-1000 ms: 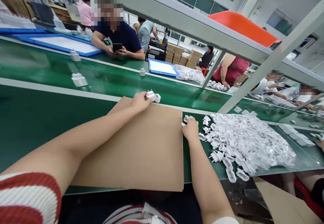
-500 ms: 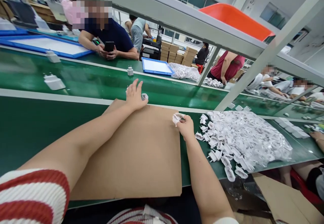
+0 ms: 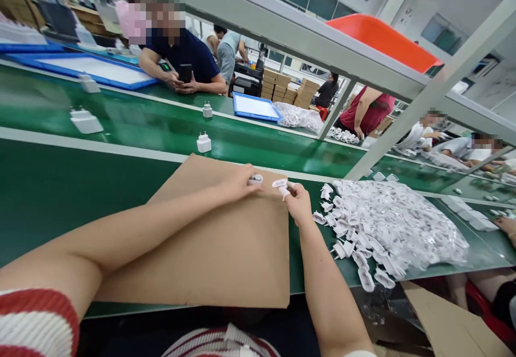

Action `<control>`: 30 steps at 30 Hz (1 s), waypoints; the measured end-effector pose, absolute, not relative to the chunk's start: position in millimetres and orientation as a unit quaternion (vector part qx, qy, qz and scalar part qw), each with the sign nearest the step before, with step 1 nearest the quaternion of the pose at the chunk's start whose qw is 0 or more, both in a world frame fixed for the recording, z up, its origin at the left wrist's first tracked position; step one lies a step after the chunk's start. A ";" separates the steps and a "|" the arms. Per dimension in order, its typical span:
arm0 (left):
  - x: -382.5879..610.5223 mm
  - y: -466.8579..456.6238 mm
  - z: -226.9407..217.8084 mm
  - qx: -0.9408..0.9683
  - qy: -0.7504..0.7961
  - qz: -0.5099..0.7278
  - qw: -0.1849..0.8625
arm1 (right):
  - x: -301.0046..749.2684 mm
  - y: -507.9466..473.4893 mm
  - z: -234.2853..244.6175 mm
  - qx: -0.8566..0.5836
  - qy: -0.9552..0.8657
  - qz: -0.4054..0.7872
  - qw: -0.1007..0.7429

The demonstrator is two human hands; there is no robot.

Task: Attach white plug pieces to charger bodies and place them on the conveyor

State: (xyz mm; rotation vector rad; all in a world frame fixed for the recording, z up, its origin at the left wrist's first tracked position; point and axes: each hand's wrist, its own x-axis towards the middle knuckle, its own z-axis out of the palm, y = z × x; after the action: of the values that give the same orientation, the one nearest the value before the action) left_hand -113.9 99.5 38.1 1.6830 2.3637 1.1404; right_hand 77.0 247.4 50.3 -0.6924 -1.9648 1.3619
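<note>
Left fingers (image 3: 246, 174) hold white casing (image 3: 255, 180); right fingers (image 3: 300, 191), white shell (image 3: 279, 183).

Ribbed knit top (image 3: 217, 343), red/white stripes. Left sleeve (image 3: 38, 322) short, forearms (image 3: 324, 263) bare. White fingertip covers (image 3: 285, 193), right hand (image 3: 299, 205).

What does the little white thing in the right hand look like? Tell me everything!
The small white piece looks like plastic, with an oval, hollow-looking end facing roughly upward. The right hand pinches it near the far right corner of the brown cardboard. Fingers hide part of it, so I can't see its whole shape.
</note>
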 end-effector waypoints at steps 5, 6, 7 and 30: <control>-65.3 88.0 21.5 0.550 0.729 0.401 0.078 | 76.2 238.6 51.2 -0.227 -0.761 0.526 0.304; -64.3 85.8 20.4 0.548 0.719 0.417 0.094 | 76.5 235.7 52.1 -0.221 -0.755 0.539 0.299; -65.1 83.6 20.0 0.543 0.709 0.435 0.111 | 76.9 232.6 53.4 -0.216 -0.750 0.549 0.299; -76.5 76.7 19.4 0.548 0.663 0.479 0.177 | 78.0 220.4 58.3 -0.184 -0.821 0.434 0.324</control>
State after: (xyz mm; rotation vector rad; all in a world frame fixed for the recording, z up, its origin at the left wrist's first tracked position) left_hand -76.5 76.7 19.4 1.5495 1.8765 1.3546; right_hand 78.0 220.4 58.3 -0.4820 -2.1533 1.1377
